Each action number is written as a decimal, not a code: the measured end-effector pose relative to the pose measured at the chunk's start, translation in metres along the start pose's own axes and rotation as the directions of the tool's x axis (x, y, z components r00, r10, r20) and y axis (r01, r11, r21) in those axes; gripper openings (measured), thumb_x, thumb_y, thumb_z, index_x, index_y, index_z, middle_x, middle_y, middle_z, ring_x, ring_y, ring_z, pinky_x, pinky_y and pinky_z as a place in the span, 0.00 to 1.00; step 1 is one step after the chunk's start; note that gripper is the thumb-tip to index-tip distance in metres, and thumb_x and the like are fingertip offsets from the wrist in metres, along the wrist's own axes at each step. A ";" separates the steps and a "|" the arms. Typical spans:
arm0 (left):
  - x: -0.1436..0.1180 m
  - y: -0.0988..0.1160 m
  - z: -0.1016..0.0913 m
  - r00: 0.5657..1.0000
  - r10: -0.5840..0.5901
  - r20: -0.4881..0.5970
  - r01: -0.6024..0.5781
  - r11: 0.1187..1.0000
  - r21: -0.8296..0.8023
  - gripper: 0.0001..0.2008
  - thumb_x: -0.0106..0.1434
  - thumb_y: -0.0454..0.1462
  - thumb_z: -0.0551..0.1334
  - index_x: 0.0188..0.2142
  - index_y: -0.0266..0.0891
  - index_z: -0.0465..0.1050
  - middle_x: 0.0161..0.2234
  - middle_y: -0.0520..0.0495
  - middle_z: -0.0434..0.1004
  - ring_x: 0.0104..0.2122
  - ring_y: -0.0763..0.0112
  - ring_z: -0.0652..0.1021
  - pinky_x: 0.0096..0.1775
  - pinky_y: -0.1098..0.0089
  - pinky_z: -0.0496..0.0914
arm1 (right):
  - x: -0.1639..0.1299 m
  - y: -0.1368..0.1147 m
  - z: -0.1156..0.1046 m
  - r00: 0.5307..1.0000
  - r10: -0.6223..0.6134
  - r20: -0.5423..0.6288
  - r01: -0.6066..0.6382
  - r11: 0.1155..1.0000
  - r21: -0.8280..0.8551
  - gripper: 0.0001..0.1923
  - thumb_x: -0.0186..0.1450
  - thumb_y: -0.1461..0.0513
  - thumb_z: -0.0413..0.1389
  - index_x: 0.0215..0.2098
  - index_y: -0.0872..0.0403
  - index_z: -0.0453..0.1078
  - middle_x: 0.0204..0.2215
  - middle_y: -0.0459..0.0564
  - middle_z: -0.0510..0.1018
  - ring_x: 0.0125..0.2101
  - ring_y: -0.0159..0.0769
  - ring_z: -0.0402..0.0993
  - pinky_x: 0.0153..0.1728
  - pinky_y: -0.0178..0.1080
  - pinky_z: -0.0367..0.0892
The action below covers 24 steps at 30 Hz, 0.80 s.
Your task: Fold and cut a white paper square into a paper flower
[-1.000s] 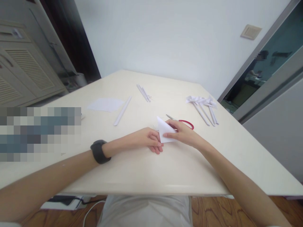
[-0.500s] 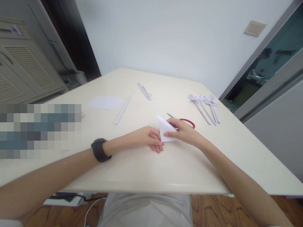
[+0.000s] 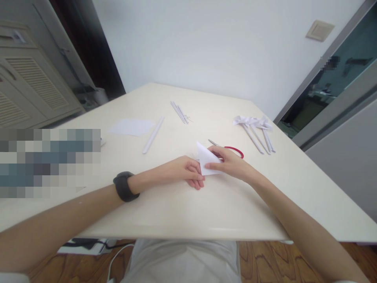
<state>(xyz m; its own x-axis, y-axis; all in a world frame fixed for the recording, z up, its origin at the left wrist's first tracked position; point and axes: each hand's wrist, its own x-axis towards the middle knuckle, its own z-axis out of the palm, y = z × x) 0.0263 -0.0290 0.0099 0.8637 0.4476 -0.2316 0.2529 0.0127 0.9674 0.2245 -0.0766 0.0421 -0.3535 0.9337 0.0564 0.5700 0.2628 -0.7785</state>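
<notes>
A white sheet of paper point(image 3: 205, 159), folded to a triangle with a pointed top, stands between my hands above the table. My right hand point(image 3: 231, 162) grips its right side, thumb on the near face and fingers behind. At the lower left corner, my left hand point(image 3: 191, 172) is closed, its fingers curled and thumb pressed at the paper's edge. Just beyond my right hand lie scissors point(image 3: 235, 149) with red handles, partly hidden by that hand. My left wrist wears a black band.
White paper pinwheels point(image 3: 255, 125) with rolled-paper sticks lie at the right. Thin paper rolls point(image 3: 179, 113) sit near the back, beside thread-like scraps. A longer paper tube point(image 3: 153, 135) and flat sheets point(image 3: 131, 127) are at the left. The table's front edge point(image 3: 185, 234) is close to my body.
The view has shifted very slightly. Both hands and the folded paper keep practically the same position and grip.
</notes>
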 end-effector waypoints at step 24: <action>0.000 -0.002 -0.003 1.000 -0.001 0.024 0.002 1.000 -0.026 0.11 0.54 0.41 0.64 0.31 0.34 0.73 0.32 0.42 0.80 0.32 0.66 0.80 0.37 0.68 0.74 | -0.001 0.001 0.000 1.000 0.012 -0.009 -0.012 1.000 -0.003 0.14 0.57 0.58 0.56 0.41 0.52 0.66 0.37 0.46 0.72 0.37 0.36 0.68 0.34 0.36 0.62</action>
<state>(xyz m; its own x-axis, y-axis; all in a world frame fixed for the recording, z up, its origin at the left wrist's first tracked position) 0.0248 -0.0267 0.0083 0.8735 0.4262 -0.2353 0.2430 0.0371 0.9693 0.2247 -0.0774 0.0413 -0.3403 0.9388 0.0530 0.5760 0.2527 -0.7774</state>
